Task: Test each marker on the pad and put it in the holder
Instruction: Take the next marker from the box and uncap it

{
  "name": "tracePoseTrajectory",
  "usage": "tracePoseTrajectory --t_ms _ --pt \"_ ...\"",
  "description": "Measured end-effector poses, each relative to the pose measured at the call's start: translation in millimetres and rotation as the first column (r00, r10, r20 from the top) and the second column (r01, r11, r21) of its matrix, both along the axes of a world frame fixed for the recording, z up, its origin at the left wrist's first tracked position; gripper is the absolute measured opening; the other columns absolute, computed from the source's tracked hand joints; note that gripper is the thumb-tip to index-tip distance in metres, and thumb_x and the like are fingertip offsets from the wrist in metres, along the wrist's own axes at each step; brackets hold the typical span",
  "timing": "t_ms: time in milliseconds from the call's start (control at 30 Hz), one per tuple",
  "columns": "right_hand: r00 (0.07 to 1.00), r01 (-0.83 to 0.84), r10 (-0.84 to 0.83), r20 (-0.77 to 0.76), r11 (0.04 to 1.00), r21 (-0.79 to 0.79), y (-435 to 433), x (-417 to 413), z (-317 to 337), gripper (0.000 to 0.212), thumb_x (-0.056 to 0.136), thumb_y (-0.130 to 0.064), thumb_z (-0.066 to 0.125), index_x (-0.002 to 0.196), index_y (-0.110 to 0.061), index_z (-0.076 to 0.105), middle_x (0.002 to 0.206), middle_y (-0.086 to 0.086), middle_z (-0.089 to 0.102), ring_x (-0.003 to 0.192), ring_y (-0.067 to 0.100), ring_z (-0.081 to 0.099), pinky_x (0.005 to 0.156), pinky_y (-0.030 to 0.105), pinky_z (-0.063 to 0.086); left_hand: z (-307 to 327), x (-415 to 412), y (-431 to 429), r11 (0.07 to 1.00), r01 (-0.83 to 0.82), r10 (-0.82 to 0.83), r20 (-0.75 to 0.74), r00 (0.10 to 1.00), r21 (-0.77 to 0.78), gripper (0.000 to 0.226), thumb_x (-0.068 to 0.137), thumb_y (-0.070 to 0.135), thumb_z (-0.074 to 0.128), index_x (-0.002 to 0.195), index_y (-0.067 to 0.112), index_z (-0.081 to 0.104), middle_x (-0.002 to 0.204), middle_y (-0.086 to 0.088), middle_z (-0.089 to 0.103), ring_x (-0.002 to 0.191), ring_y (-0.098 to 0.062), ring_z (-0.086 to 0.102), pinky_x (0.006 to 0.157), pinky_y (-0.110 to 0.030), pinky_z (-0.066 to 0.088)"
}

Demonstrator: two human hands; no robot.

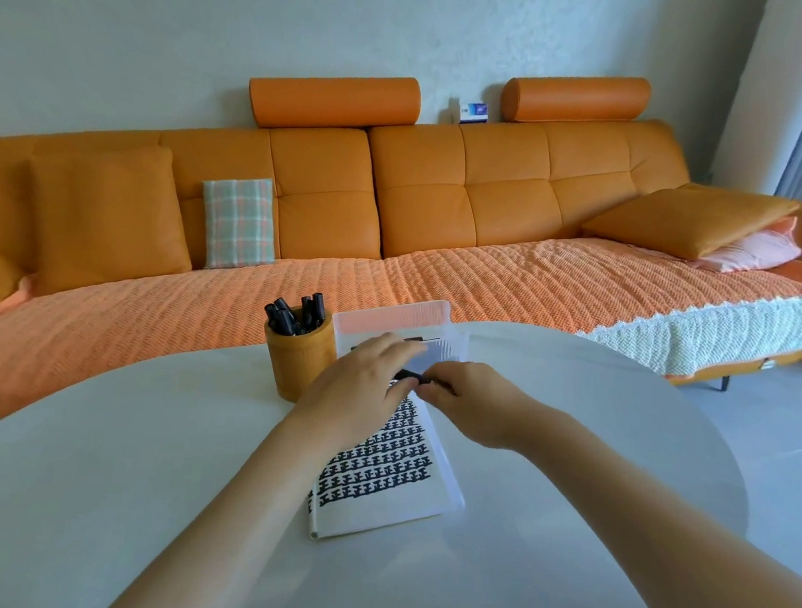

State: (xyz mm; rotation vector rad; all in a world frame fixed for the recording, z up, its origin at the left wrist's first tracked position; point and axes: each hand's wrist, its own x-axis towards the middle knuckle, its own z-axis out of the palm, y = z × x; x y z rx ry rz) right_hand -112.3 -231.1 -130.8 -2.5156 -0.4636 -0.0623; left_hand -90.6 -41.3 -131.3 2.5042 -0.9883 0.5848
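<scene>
Black marker (407, 375) is pinched between your left hand (360, 395) and right hand (477, 408), fingers curled on it, above the far end of the pad (381, 507). Bamboo holder (302, 362) stands just left, near the far edge of the table (138, 468).

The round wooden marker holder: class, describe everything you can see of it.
The round wooden marker holder is a honey-coloured, bamboo-like cylinder, open at the top, standing upright on the white round table. Several capped black markers lean inside, tops above its rim. A clear plastic box stands just right of it; the left hand hides its lower right edge.
</scene>
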Motion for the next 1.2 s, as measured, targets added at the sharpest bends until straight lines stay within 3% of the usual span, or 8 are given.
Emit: tracePoseTrajectory --t_ms 133,300,433,600,700,867,1067,1200 --pt "1.0 -0.012 0.011 -0.005 1.0 -0.014 -3 0 -1 0.036 0.097 -0.03 0.053 0.066 -0.013 0.046 0.062 -0.001 0.045 0.056 0.013 0.038 0.057 0.029 0.032 -7 -3 3 0.994 0.061 -0.065 0.043 0.997 0.092 0.018 0.097 0.029 0.056 0.109 0.022 0.066 0.096 0.009 0.059 0.088 -0.011 0.056 0.067 -0.038 0.051" --pt "0.996 -0.084 0.084 -0.006 0.994 -0.074 -10 -2 -1 0.033 0.099 -0.03 0.053 0.078 -0.006 0.061 0.076 0.011 0.063 0.064 0.016 0.048 0.064 0.037 0.043 -13 -10 3 0.986 -0.005 -0.003 0.051 0.999 0.169 0.019 0.095 0.03 0.059 0.107 0.019 0.067 0.09 0.007 0.057 0.084 -0.013 0.057 0.061 -0.034 0.048" --pt "0.975 -0.127 0.151 0.16 0.98 -0.154 -13 3 -13 0.023 0.098 -0.031 0.055 0.092 -0.015 0.07 0.078 0.003 0.065 0.071 0.018 0.054 0.065 0.039 0.046 -10 -17 -5 0.981 -0.095 0.128 -0.197 0.972 0.168 0.017 0.099 0.03 0.052 0.105 0.022 0.066 0.086 0.007 0.054 0.083 -0.016 0.056 0.065 -0.035 0.044" --pt "0.828 -0.158 0.272 0.49 0.952 -0.261 -11 1 -22 0.017 0.092 -0.029 0.058 0.095 -0.02 0.072 0.072 -0.002 0.059 0.069 0.022 0.054 0.052 0.036 0.045 -6 -27 2 0.988 -0.152 0.132 -0.515 0.847 0.004 0.023 0.099 0.032 0.052 0.081 0.024 0.064 0.071 0.004 0.055 0.065 -0.013 0.049 0.061 -0.032 0.035" --pt "0.866 -0.176 0.265 0.423 0.955 -0.238 -4 -5 -21 0.02 0.097 -0.034 0.055 0.095 -0.021 0.07 0.071 -0.005 0.057 0.067 0.02 0.053 0.053 0.032 0.039 -11 -32 12 0.991 -0.13 0.136 -0.377 0.916 0.04 0.017 0.097 0.027 0.056 0.104 0.02 0.071 0.083 0.005 0.06 0.08 -0.012 0.055 0.071 -0.038 0.045" --pt "0.956 -0.228 0.246 0.158 0.966 -0.125 7 -9 -21 0.033 0.099 -0.037 0.053 0.076 -0.014 0.061 0.058 -0.002 0.048 0.057 0.016 0.041 0.052 0.031 0.029 -26 -38 26 0.986 -0.094 0.11 -0.112 0.988 0.139 0.018 0.094 0.026 0.06 0.104 0.014 0.07 0.086 0.002 0.061 0.084 -0.014 0.056 0.068 -0.034 0.047" --pt "0.821 -0.187 0.3 0.485 0.945 -0.268 4 -5 -25 0.016 0.088 -0.032 0.061 0.09 -0.023 0.074 0.068 -0.007 0.062 0.064 0.019 0.055 0.05 0.032 0.043 -21 -39 23 0.985 -0.173 0.149 -0.468 0.871 -0.009 0.031 0.1 0.03 0.05 0.074 0.016 0.06 0.076 -0.005 0.061 0.072 -0.023 0.057 0.071 -0.044 0.045" --pt "0.912 -0.166 0.248 0.327 0.952 -0.259 6 -8 -25 0.028 0.096 -0.037 0.056 0.077 -0.019 0.066 0.064 -0.002 0.058 0.062 0.02 0.051 0.054 0.034 0.04 -25 -33 25 0.989 -0.14 0.147 -0.389 0.909 0.046 0.019 0.097 0.028 0.055 0.088 0.019 0.069 0.082 0.001 0.062 0.08 -0.016 0.057 0.074 -0.043 0.047"
